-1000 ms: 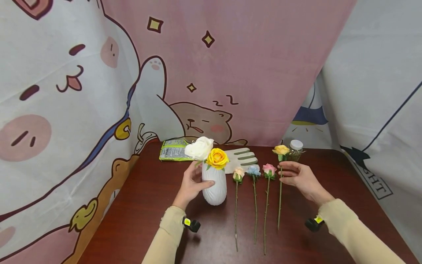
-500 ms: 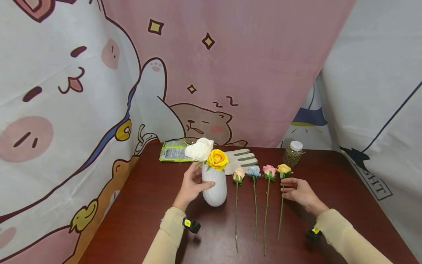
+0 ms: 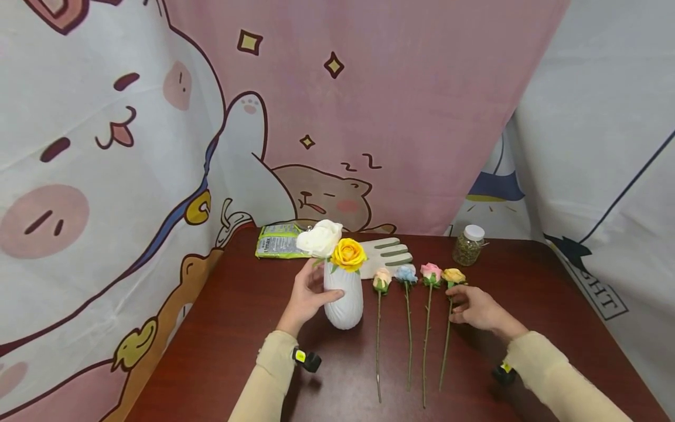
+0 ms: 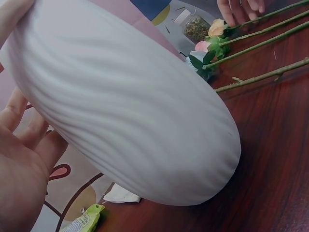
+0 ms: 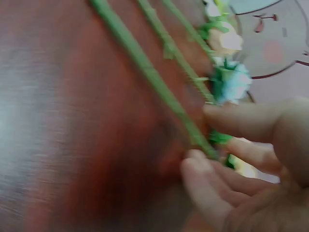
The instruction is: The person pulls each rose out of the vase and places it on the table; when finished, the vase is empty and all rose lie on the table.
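My left hand point(image 3: 308, 296) grips a white ribbed vase point(image 3: 344, 302), thumb across its front and fingers behind it. The vase leans slightly and fills much of the left wrist view. In it stand a white rose point(image 3: 319, 238) and a deep yellow rose point(image 3: 348, 254). At the right end of a row of long-stemmed artificial roses lies a pale yellow rose point(image 3: 453, 276). My right hand point(image 3: 477, 308) is over the upper part of its stem point(image 5: 159, 87), thumb and forefinger apart on either side. Left of it lie a pink rose point(image 3: 430, 273), a blue rose point(image 3: 406, 274) and a peach rose point(image 3: 382, 278).
Behind the flowers lies a pale work glove point(image 3: 385, 252) with grey-green fingers. A green-and-white packet point(image 3: 278, 242) is at the back left. A white-lidded jar point(image 3: 468, 246) stands at the back right. Printed cloth point(image 3: 411, 117) hangs around the dark wooden table point(image 3: 337, 387).
My right hand has brought the pale yellow rose down toward me and laid it beside the pink one. Its fingers have loosened around the stem. My left hand and the vase have stayed put.
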A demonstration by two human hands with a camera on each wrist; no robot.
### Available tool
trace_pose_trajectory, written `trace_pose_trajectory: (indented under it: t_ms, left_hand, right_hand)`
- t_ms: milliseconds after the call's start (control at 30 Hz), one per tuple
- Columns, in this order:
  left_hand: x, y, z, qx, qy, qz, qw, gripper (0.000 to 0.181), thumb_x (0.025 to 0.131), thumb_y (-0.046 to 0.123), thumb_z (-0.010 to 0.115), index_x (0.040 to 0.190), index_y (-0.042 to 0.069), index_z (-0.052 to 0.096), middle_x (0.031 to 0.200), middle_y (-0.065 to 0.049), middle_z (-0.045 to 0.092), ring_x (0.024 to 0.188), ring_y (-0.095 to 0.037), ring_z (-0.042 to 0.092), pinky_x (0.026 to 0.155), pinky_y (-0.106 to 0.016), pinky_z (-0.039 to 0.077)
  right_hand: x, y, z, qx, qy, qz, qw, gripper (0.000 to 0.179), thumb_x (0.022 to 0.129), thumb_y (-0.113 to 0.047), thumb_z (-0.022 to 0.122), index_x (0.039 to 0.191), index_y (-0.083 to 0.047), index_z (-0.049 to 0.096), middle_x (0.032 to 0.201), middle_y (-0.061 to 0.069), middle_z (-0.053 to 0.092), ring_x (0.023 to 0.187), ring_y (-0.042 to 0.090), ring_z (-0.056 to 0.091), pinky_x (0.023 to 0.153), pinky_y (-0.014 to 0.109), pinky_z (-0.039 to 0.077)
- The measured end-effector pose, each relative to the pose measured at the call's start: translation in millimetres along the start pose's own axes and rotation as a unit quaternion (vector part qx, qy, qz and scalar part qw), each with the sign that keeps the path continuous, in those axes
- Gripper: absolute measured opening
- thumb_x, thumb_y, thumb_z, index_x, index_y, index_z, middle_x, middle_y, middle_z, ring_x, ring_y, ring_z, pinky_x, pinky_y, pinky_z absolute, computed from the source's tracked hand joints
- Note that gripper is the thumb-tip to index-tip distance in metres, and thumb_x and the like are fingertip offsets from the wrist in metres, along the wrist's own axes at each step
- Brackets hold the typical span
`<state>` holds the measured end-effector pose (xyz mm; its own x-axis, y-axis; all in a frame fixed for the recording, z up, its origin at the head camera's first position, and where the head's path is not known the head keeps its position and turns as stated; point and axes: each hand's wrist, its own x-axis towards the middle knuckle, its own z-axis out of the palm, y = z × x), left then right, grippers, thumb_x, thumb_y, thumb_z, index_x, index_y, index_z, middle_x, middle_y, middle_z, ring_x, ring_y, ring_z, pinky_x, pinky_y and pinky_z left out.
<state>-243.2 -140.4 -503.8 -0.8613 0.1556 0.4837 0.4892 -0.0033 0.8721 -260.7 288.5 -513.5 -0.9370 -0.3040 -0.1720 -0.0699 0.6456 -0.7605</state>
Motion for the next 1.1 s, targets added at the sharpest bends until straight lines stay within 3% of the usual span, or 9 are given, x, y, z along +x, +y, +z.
trace_pose_trajectory:
  t_ms: [167, 267, 567, 833, 1100]
  left_hand:
    - [-1.8, -0.8, 0.0, -0.001, -0.003, -0.003, 1.0, 0.079, 0.08, -0.002, 0.089, 0.148, 0.01, 0.053, 0.137, -0.014, 0.067, 0.123, -0.025, 0.066, 0.105, -0.043, 0.053]
    - [-3.5, -1.6, -0.3, -0.004, -0.005, -0.001, 1.0, 0.078, 0.08, -0.001, 0.089, 0.148, 0.011, 0.053, 0.137, -0.015, 0.067, 0.122, -0.024, 0.066, 0.103, -0.041, 0.054]
    - [-1.1, -1.3, -0.3, -0.022, -0.007, 0.005, 0.9997, 0.079, 0.08, -0.002, 0.089, 0.149, 0.009, 0.052, 0.135, -0.017, 0.068, 0.12, -0.022, 0.067, 0.099, -0.037, 0.056]
    - [-0.3, -1.0, -0.5, -0.026, -0.007, 0.009, 0.9996, 0.081, 0.08, -0.004, 0.089, 0.15, 0.008, 0.05, 0.138, -0.017, 0.067, 0.122, -0.022, 0.066, 0.101, -0.037, 0.055]
    - [0.3, -1.0, 0.8, -0.026, -0.007, 0.007, 0.9996, 0.082, 0.08, -0.004, 0.088, 0.151, 0.008, 0.049, 0.139, -0.017, 0.066, 0.123, -0.023, 0.066, 0.102, -0.038, 0.055]
  right_hand:
    - [-4.1, -16.3, -13.0, -0.057, -0.012, -0.037, 0.9976, 0.062, 0.087, -0.007, 0.084, 0.139, 0.01, 0.054, 0.12, 0.029, 0.067, 0.1, 0.033, 0.071, 0.072, 0.037, 0.06]
    - [-3.6, -29.9, -17.4, -0.063, -0.006, -0.068, 0.9957, 0.056, 0.092, -0.013, 0.082, 0.138, 0.007, 0.057, 0.121, 0.026, 0.069, 0.106, 0.036, 0.07, 0.073, 0.035, 0.059]
    - [11.6, -75.0, -11.8, 0.084, -0.024, -0.135, 0.987, 0.042, 0.1, -0.024, 0.074, 0.139, -0.011, 0.063, 0.136, 0.017, 0.066, 0.124, 0.039, 0.062, 0.091, 0.032, 0.057]
    - [21.3, -124.3, 14.1, 0.117, -0.023, -0.225, 0.9672, 0.037, 0.1, -0.016, 0.073, 0.137, -0.017, 0.066, 0.138, 0.005, 0.067, 0.124, 0.039, 0.065, 0.096, 0.041, 0.057]
    - [28.0, -171.0, 30.7, 0.16, -0.037, -0.264, 0.9504, 0.044, 0.101, -0.018, 0.073, 0.143, -0.018, 0.063, 0.149, 0.005, 0.059, 0.131, 0.034, 0.061, 0.101, 0.045, 0.056]
